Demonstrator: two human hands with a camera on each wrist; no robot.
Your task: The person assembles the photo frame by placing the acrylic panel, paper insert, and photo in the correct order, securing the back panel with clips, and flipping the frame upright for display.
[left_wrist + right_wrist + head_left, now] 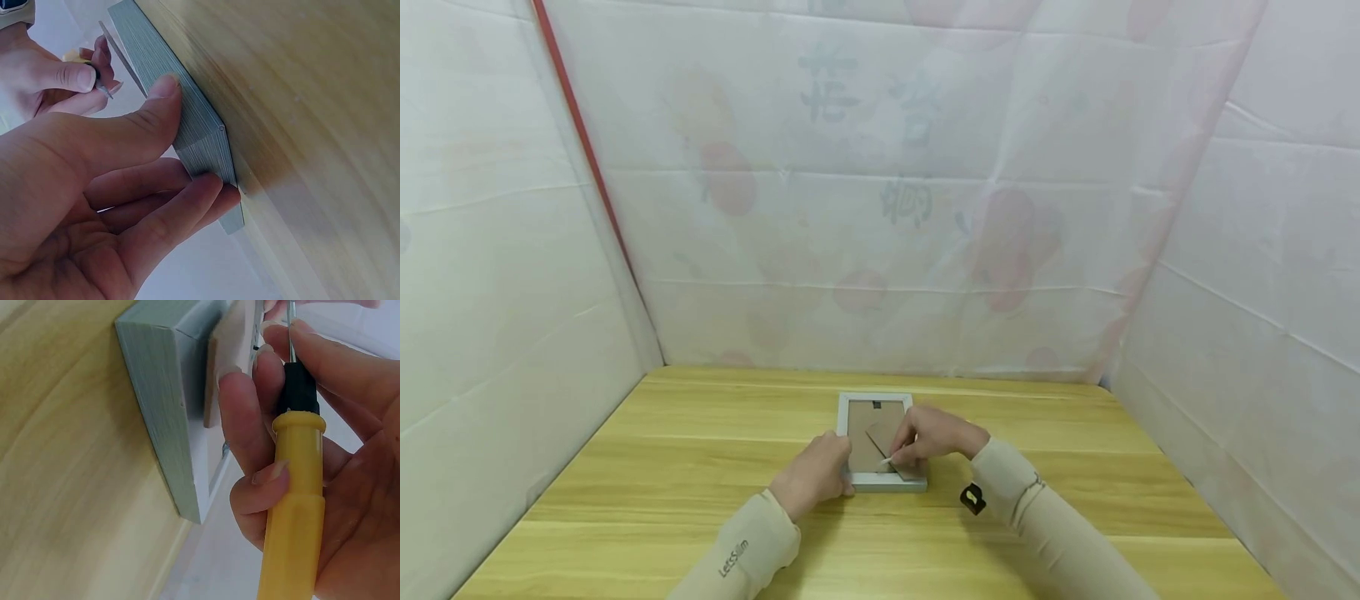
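Picture frame [881, 442], grey-rimmed and lying face down, sits on the wooden table [700, 467] a little toward the far side, right in front of the person. Its brown backing board faces up, and the fold-out stand flap [883, 442] lies slanted across that board.

From where I stand, the left hand [814, 476] is at the frame's near left corner. The left wrist view shows it plainly: the thumb [147, 115] presses flat against the frame's grey side [187, 119], and the curled fingers [181, 212] wrap the corner from the other side, so the frame is pinched between them. It is a firm, half-closed grip, not a fist.

The right hand [934, 435] rests over the frame's right half, above the backing. Its fingers are curled tightly round a screwdriver [297, 487] with a yellow handle and a black collar; the right wrist view shows the index and middle fingers lying along the collar and the thumb closing from the opposite side. The thin metal shaft [887, 459] pokes out toward the left hand, low over the backing board near the near edge. Whether the tip touches the board I cannot tell.

Both forearms wear beige sleeves [752, 554], and a small black device [973, 498] sits at the right wrist.
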